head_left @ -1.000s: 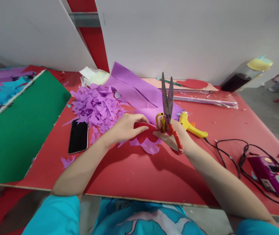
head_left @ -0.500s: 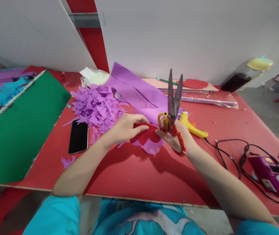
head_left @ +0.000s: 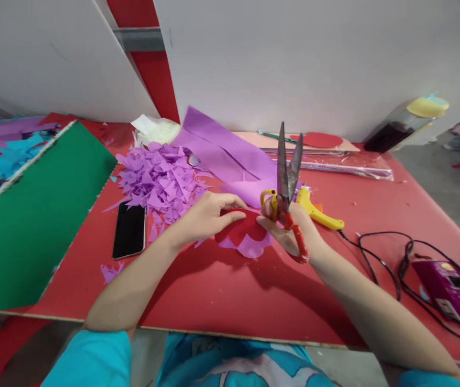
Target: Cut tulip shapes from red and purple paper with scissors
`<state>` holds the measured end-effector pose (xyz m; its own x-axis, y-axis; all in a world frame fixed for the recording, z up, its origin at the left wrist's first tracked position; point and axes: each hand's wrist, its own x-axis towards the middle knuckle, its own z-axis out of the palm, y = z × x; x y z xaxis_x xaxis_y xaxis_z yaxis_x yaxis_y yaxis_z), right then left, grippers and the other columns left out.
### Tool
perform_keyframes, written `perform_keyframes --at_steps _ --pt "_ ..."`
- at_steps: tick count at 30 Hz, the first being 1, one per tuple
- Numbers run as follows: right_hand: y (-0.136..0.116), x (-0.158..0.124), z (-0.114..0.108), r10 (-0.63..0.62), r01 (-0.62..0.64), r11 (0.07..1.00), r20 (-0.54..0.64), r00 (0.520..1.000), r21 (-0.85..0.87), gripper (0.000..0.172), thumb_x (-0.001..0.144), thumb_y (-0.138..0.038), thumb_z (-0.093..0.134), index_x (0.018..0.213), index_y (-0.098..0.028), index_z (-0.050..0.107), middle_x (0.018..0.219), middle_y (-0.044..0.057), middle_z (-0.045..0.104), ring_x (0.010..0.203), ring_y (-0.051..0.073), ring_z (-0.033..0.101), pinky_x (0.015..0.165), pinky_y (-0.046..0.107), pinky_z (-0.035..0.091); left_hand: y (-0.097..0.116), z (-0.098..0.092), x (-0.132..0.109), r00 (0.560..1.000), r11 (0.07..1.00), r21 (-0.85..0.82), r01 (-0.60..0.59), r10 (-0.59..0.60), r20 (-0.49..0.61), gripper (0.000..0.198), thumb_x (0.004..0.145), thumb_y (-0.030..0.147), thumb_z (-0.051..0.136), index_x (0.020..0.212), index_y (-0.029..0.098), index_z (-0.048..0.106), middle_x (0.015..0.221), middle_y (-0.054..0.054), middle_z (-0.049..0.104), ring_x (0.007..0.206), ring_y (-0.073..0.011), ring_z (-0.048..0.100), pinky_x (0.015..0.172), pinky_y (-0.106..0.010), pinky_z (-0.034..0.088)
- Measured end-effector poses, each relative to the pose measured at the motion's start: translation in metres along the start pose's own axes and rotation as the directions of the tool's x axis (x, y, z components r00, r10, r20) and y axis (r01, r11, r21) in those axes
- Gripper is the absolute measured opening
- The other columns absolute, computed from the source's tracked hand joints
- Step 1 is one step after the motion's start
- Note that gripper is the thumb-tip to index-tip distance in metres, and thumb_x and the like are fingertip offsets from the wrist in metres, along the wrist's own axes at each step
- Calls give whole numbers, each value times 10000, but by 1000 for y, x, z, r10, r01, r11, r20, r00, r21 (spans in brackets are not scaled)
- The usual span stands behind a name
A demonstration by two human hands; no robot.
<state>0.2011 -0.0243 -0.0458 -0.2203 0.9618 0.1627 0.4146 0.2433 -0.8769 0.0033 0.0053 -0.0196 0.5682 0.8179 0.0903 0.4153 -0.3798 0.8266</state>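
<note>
My left hand (head_left: 206,215) pinches a scalloped paper piece (head_left: 243,236), red on top and purple beneath, just above the red table (head_left: 222,290). My right hand (head_left: 290,231) touches the same piece at its right edge and also grips scissors (head_left: 287,183) with one yellow and one red handle. The blades point up and away, slightly apart. A pile of purple paper scraps (head_left: 159,180) lies just beyond my left hand.
A black phone (head_left: 129,230) lies left of my left forearm. A green board (head_left: 32,209) covers the left side. Purple paper sheets (head_left: 222,148), a yellow glue gun (head_left: 318,212), black cables (head_left: 391,263) and a purple device (head_left: 451,293) lie to the right.
The scissors tilted from nearly shut blades to slightly apart and shifted a little right. Both hands stayed on the red and purple piece, turning it slightly.
</note>
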Motion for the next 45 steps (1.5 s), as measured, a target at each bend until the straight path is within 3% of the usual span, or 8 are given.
perform_keyframes --at_steps 7,14,20,40,45 --pt "1 -2 1 9 -8 1000 -27 1000 14 247 765 -342 625 722 -225 412 607 -45 448 535 128 416 537 289 371 1 1 0 1000 999 41 -19 19 -8 116 810 220 579 857 150 658 783 -11 716 670 -117 642 617 -205 476" --pt "7 -4 5 -72 82 987 -77 994 135 262 742 -229 665 725 -231 403 703 -20 527 623 143 507 581 297 429 -1 2 0 999 999 28 -37 38 -31 117 819 220 573 863 151 656 781 -17 716 666 -120 648 596 -201 468" --pt "8 -3 9 -87 105 976 -105 991 188 260 768 -183 628 729 -235 376 676 -38 530 601 130 479 575 293 409 0 3 0 999 999 11 -37 38 -23 136 823 240 564 854 145 656 774 -26 709 661 -119 634 595 -208 465" --pt "7 -5 9 -65 80 987 -110 992 139 247 741 -207 655 743 -233 409 674 -39 481 601 133 454 585 298 399 -1 4 0 998 996 71 -57 56 9 191 842 281 555 900 131 657 755 -38 692 621 -111 596 562 -209 432" --pt "3 -5 8 -64 73 990 -80 995 119 244 749 -185 637 737 -226 397 674 -41 467 612 129 440 592 294 390 2 3 0 995 995 29 -100 99 24 146 834 245 557 873 135 646 788 -32 694 685 -117 614 631 -218 455"
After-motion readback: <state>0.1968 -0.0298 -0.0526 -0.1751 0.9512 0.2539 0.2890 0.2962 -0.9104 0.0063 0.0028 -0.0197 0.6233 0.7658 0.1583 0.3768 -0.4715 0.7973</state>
